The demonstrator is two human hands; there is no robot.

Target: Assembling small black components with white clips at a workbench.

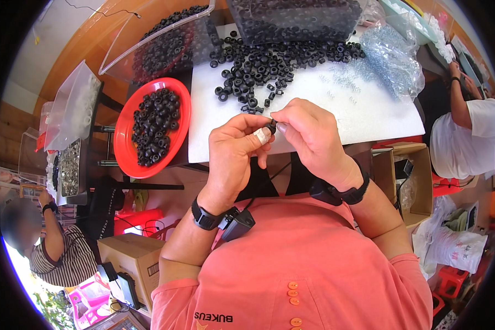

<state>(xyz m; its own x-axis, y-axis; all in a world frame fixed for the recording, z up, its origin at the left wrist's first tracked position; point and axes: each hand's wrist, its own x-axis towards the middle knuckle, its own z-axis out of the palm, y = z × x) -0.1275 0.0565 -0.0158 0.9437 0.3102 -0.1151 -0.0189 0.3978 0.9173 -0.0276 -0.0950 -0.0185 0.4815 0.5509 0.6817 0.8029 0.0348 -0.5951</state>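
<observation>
Past that salmon-pink buttoned shirt [258,264], left hand [231,151] and right hand [314,132] pinch a small black plastic-looking piece [270,128], best steadied from the left.

Glossy plstc plate [123,132], matt plstc parts [247,77]

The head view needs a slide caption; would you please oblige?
A small black part held between left hand and right hand, red plate at left.
</observation>
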